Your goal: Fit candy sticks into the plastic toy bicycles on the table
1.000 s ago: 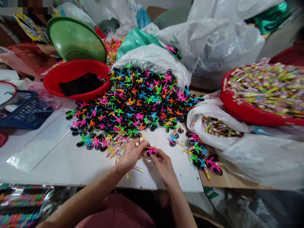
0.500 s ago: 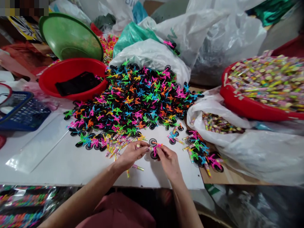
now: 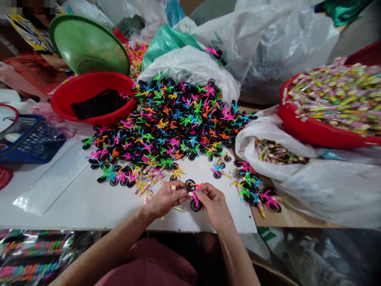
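Observation:
In front of me, over the white tabletop, my right hand (image 3: 216, 202) pinches a small pink toy bicycle (image 3: 195, 197) with black spoked wheels and an orange part at its top. My left hand (image 3: 168, 198) is closed beside it, thumb and forefinger meeting at the bicycle's frame. A small printed tube with a pale end (image 3: 173, 189) shows between the left fingers. What lies exactly at the left fingertips is partly hidden. Just beyond my hands, several loose printed tubes (image 3: 149, 178) lie at the foot of a big heap of colourful toy bicycles (image 3: 175, 123).
A red basin (image 3: 92, 119) with a black item stands left, a green basin (image 3: 89, 43) behind it and a blue basket (image 3: 44, 153) nearer. At right are a red tub (image 3: 312, 129) full of tubes, a white bag (image 3: 327, 190) and a small bicycle cluster (image 3: 253, 190).
The pink bicycle has shifted slightly down and now shows more of both wheels. Both hands remain closed around it, and the left fingers have moved a little closer. The view has shifted slightly.

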A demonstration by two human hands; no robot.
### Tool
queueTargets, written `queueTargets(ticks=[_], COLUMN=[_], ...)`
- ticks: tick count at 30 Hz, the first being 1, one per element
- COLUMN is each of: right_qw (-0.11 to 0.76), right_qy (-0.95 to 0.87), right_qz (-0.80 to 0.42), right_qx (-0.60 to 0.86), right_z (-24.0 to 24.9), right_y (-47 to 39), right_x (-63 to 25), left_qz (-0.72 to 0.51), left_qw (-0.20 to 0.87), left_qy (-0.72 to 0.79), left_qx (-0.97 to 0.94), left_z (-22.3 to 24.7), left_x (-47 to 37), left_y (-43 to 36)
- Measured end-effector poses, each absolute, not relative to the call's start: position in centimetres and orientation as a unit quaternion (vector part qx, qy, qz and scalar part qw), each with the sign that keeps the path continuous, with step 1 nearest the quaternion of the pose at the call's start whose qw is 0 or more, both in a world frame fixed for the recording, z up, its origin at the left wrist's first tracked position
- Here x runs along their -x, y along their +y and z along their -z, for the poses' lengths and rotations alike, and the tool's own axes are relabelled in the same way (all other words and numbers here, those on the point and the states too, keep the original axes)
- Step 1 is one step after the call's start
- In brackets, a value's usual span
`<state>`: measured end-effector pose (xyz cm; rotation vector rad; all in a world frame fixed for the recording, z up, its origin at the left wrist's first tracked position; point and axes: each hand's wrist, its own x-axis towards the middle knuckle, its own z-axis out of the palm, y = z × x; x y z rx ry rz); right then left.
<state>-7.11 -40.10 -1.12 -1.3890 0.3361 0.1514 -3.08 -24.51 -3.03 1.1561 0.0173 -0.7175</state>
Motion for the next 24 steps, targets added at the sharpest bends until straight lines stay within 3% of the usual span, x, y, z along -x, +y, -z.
queueTargets(ticks=[6,11,13,16,18,20,24], right_qw=[0.618,0.579,0.475,0.192,0.062,0.014,0.009], right_qy=[0.191,0.156,0.152,0.154,0.129,0.104,0.067], right_qz=[0.045,0.049,0.080,0.146,0.152,0.114,0.035], right_qx=[0.761,0.799,0.863,0.958,0.978,0.988,0.997], right_z=[3.2,1.4,-0.6,-2.3,-1.7,-0.2,3.1], right_y=[-38.0,-42.1,-46.5,-51.9,-52.7,-51.5,-47.5], right_x=[7.1,7.1,6.9,4.8,1.7,-1.9,-6.0], left_qz=[0.191,0.244,0.273,0.297,0.333,0.375,0.402], left_qw=[0.640,0.673,0.709,0.744,0.753,0.756,0.737], left_qy=[0.021,0.003,0.026,0.068,0.062,0.042,0.021], left_qx=[-0.744,-0.698,-0.650,-0.595,-0.564,-0.535,-0.544], left_z=[3.8,2.9,2.3,1.8,1.7,1.6,1.4], left_x=[4.1,2.7,1.9,1.6,2.0,2.5,2.0], left_y=[-25.7,-26.0,-25.6,-25.0,-25.2,-25.7,-26.2])
